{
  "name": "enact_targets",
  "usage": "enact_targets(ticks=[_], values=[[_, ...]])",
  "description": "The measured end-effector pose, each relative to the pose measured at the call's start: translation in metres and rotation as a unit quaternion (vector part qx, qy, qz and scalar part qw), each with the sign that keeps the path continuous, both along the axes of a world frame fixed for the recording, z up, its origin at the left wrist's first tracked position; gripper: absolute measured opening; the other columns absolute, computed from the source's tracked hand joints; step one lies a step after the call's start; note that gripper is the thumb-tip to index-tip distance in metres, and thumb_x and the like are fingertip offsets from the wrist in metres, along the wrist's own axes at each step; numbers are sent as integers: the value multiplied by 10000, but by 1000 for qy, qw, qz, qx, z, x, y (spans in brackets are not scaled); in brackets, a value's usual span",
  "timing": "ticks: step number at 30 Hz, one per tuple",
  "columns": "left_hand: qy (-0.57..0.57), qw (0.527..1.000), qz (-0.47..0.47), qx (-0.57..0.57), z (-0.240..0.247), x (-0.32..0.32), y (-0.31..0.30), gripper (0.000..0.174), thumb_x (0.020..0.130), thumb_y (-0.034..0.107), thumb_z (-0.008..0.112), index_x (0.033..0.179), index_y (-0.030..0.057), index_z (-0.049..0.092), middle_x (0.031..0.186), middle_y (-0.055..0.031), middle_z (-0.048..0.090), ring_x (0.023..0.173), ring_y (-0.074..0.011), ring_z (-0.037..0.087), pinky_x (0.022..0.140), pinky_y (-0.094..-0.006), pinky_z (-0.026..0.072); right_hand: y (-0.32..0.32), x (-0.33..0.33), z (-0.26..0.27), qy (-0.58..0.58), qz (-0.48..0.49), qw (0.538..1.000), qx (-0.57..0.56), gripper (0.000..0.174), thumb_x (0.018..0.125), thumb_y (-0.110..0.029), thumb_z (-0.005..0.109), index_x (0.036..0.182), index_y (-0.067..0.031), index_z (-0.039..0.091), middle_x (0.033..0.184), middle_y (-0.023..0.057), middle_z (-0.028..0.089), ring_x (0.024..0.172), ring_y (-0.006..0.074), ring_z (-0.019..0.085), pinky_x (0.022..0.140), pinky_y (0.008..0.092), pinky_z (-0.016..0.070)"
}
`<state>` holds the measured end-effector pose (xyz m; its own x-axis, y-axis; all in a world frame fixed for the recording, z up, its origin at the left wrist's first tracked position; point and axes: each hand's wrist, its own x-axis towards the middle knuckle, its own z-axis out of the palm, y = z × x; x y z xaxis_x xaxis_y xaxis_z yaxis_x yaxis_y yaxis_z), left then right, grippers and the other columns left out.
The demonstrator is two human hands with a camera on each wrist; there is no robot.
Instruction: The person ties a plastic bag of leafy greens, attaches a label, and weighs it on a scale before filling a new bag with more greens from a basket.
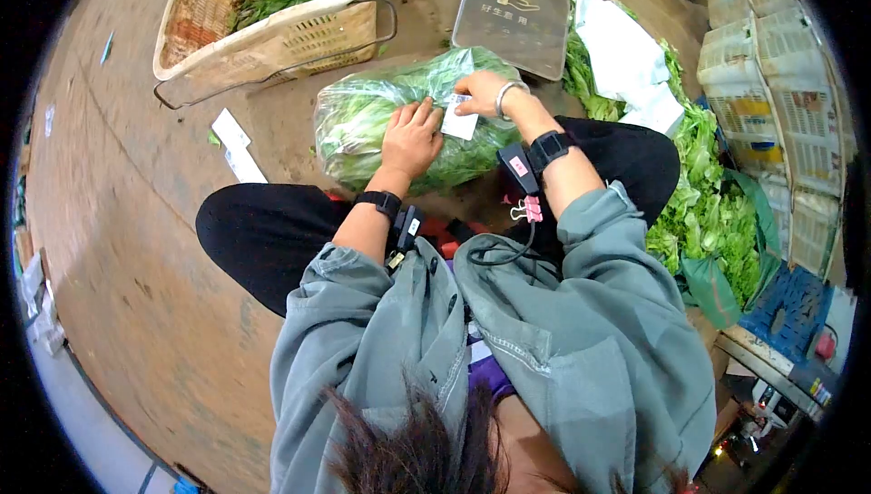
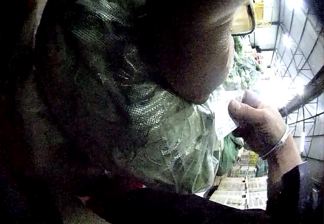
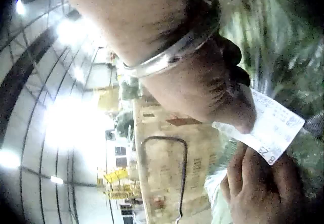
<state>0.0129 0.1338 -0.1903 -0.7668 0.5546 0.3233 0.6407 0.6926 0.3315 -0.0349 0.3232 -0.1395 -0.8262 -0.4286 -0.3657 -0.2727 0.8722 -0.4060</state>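
Note:
A clear plastic bag of leafy greens (image 1: 349,127) lies on the floor between the person's bent legs. Between thumb and fingers the right hand (image 1: 483,95), with a bangle at its wrist, pinches a white printed label (image 1: 460,122) against the bag's top. Seen from the right wrist, the label (image 3: 277,128) slants over the bag, its print facing up. The left hand (image 1: 413,138) rests on the plastic with fingers extended, their tips right beside the label. In the left wrist view the bag (image 2: 167,138) fills much of the frame, partly dark.
Beyond the bag stands a plastic crate (image 1: 313,45) of long greens with a wire handle. A dark flat-topped plate (image 1: 513,22) sits at its right. Loose lettuce (image 1: 699,222) and a white sheet (image 1: 621,49) lie rightward; white paper strips (image 1: 238,149) lie left.

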Motion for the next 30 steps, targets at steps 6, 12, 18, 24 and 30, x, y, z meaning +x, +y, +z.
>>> enact_targets(ticks=[6,12,18,24,30], values=[[-12,1000,-6,1,-3,0,0,320,714,224,569,1008,102,537,1157,-71,487,1042,-250,448,895,-396,343,-38,-27,29,-42,93,985,142,347,623,-252,648,915,-65,614,860,139,617,834,307,577,744,367,456],[-8,1000,-5,25,-3,-2,-1,318,695,205,577,975,65,520,1125,-85,501,1016,-251,463,888,-380,352,-41,-28,3,-45,71,976,201,304,610,-236,698,859,-68,653,940,133,612,883,273,587,756,365,473],[-21,1000,8,13,0,-2,3,374,701,189,569,1046,63,499,1117,-88,502,1013,-257,463,892,-376,350,-28,-8,9,65,-89,969,221,638,557,-380,733,1031,-53,459,962,162,573,923,305,554,762,364,461],[-19,999,12,42,-2,-3,4,399,690,169,556,1066,54,493,1106,-85,503,1007,-241,465,895,-371,343,-12,27,-27,420,91,902,46,400,725,-267,590,1042,-48,485,1050,123,506,1084,255,430,904,382,360],[-39,997,-8,63,-8,-4,0,354,709,145,558,1047,47,522,1102,-97,513,1001,-265,468,899,-391,348,-18,58,-49,253,1,959,124,580,825,-484,380,1330,-229,249,1389,146,162,1296,277,110,1014,526,78]])
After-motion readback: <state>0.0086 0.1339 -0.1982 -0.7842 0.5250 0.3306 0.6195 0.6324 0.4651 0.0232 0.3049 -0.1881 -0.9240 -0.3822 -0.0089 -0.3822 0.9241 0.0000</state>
